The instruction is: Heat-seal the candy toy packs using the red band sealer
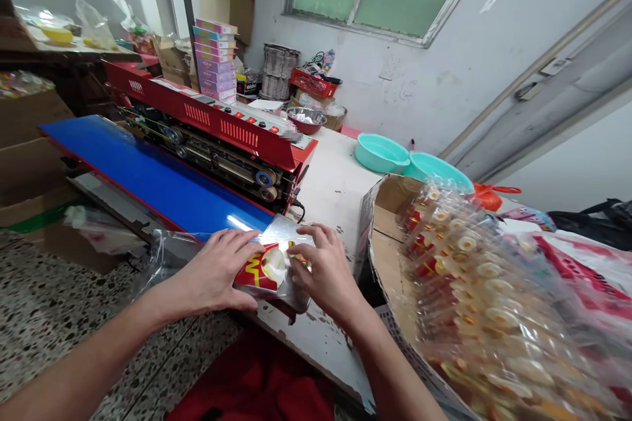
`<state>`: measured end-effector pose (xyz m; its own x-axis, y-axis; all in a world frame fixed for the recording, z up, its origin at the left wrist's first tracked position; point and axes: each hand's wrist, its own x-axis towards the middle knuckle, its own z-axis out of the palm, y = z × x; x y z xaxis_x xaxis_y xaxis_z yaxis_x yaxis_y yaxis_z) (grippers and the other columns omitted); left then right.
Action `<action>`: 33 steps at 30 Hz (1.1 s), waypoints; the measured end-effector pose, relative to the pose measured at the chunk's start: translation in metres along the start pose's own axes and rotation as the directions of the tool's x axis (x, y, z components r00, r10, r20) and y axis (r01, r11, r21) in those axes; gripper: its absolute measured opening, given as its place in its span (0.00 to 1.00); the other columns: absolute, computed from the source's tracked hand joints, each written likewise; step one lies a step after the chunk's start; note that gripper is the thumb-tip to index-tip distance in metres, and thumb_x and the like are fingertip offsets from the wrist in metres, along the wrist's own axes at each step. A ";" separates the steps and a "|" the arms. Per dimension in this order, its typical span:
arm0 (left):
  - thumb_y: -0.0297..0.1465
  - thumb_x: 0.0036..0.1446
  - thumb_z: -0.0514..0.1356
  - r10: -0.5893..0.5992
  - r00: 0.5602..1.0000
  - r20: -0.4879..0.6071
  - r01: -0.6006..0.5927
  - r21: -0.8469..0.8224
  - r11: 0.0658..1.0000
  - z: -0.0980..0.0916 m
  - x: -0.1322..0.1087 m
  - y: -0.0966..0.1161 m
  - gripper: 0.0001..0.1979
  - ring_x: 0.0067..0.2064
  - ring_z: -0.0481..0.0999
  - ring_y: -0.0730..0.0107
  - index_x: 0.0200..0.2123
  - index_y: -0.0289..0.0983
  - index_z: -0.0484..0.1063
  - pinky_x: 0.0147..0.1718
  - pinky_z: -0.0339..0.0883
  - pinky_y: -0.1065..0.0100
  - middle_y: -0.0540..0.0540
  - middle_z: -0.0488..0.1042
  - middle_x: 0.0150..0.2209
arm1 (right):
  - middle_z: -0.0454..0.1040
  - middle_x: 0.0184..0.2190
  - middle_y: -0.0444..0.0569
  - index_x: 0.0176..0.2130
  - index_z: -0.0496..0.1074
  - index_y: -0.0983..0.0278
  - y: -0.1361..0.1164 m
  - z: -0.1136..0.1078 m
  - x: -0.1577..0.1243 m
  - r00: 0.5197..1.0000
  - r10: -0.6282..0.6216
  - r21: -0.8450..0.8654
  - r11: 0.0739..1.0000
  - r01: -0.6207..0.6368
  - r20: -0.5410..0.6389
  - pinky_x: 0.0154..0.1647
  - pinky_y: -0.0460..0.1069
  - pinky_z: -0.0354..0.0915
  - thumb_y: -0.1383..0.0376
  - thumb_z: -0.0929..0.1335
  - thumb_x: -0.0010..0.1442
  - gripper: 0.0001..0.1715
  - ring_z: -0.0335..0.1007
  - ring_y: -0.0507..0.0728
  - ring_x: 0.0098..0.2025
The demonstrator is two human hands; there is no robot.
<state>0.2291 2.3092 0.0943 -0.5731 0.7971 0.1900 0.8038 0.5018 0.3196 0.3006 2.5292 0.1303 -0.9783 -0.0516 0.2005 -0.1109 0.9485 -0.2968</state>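
Note:
A clear plastic bag [170,251] holds a red and yellow carton [260,270] with pale pieces at its right side. It lies over a metal plate [284,227] at the table edge, by the end of a blue conveyor belt [162,184]. My left hand [217,270] grips the bag from the left, fingers over the top and thumb on the near side. Bent fingers of my right hand [323,270] hold the right end of the bag, partly hiding the pieces there. Just beyond the hands stands a red band sealer [217,131] with exposed rollers.
To the right, a cardboard box [390,263] is packed with several filled clear bags [484,276]. Behind it sit two turquoise basins [380,151]. Farther back are a steel bowl [306,120], a red basket [313,83] and stacked pink and purple boxes [216,62]. A speckled floor [49,302] shows lower left.

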 end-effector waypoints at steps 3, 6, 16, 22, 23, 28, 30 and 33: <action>0.49 0.42 0.68 0.009 1.000 0.006 -0.009 0.005 1.000 0.000 0.000 0.000 0.40 0.62 0.57 0.52 0.58 0.44 0.61 0.59 0.52 0.51 0.44 0.59 0.63 | 0.67 0.53 0.50 0.39 0.76 0.59 -0.004 -0.007 -0.002 0.999 0.013 -0.024 1.000 -0.012 0.049 0.55 0.63 0.57 0.63 0.72 0.52 0.11 0.53 0.67 0.58; 0.48 0.44 0.67 0.017 1.000 0.003 -0.017 0.010 1.000 0.002 -0.002 -0.002 0.41 0.61 0.57 0.52 0.60 0.45 0.59 0.58 0.53 0.51 0.44 0.58 0.63 | 0.67 0.52 0.52 0.41 0.75 0.61 -0.007 -0.008 -0.003 0.996 0.015 -0.022 1.000 -0.013 0.091 0.55 0.64 0.56 0.61 0.74 0.49 0.18 0.53 0.68 0.58; 0.46 0.44 0.68 0.064 0.998 -0.018 -0.063 0.026 0.998 0.005 0.001 -0.004 0.38 0.61 0.58 0.50 0.58 0.47 0.60 0.58 0.50 0.48 0.44 0.61 0.61 | 0.68 0.51 0.45 0.37 0.79 0.49 0.006 0.023 0.006 0.990 -0.124 0.127 0.983 0.132 -0.070 0.58 0.64 0.51 0.58 0.72 0.57 0.05 0.49 0.65 0.59; 0.45 0.41 0.70 0.073 0.997 -0.025 -0.072 0.039 0.997 0.007 0.004 -0.003 0.42 0.60 0.58 0.50 0.59 0.48 0.59 0.57 0.52 0.48 0.44 0.60 0.61 | 0.67 0.47 0.45 0.35 0.79 0.50 -0.007 0.019 0.013 0.996 -0.086 0.037 0.996 0.085 0.035 0.59 0.69 0.42 0.63 0.73 0.55 0.06 0.53 0.64 0.53; 0.45 0.41 0.70 0.076 0.997 -0.023 -0.075 0.042 0.996 0.007 0.004 -0.003 0.42 0.59 0.59 0.49 0.59 0.48 0.59 0.56 0.53 0.49 0.44 0.60 0.60 | 0.67 0.46 0.46 0.35 0.79 0.50 -0.007 0.017 0.014 0.995 -0.090 0.031 0.996 0.088 0.049 0.59 0.69 0.41 0.63 0.73 0.55 0.07 0.53 0.63 0.53; 0.45 0.40 0.70 0.047 0.999 -0.021 -0.046 0.030 0.998 0.005 0.005 -0.001 0.40 0.57 0.60 0.50 0.58 0.46 0.61 0.55 0.54 0.49 0.43 0.62 0.59 | 0.67 0.46 0.47 0.34 0.78 0.54 -0.004 0.018 0.015 0.992 -0.125 0.078 0.990 0.122 0.034 0.58 0.67 0.44 0.63 0.73 0.55 0.03 0.54 0.62 0.51; 0.44 0.41 0.70 0.035 0.999 -0.025 -0.034 0.019 0.999 0.005 0.005 -0.001 0.40 0.57 0.61 0.51 0.58 0.46 0.61 0.56 0.54 0.50 0.43 0.61 0.59 | 0.68 0.47 0.46 0.33 0.77 0.57 -0.002 0.017 0.015 0.991 -0.135 0.106 0.985 0.135 0.002 0.58 0.64 0.48 0.63 0.73 0.56 0.02 0.54 0.61 0.51; 0.43 0.41 0.69 0.049 0.998 -0.026 -0.049 0.013 0.999 0.005 0.005 -0.001 0.40 0.58 0.60 0.51 0.58 0.47 0.61 0.56 0.53 0.50 0.44 0.61 0.60 | 0.71 0.45 0.47 0.34 0.74 0.60 0.003 0.007 0.013 0.990 -0.142 0.036 0.989 0.143 -0.024 0.57 0.61 0.49 0.64 0.71 0.58 0.02 0.57 0.60 0.51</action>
<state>0.2262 2.3145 0.0901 -0.5367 0.8120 0.2292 0.8329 0.4665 0.2978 0.2866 2.5288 0.1257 -0.9482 -0.1786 0.2627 -0.2559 0.9193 -0.2989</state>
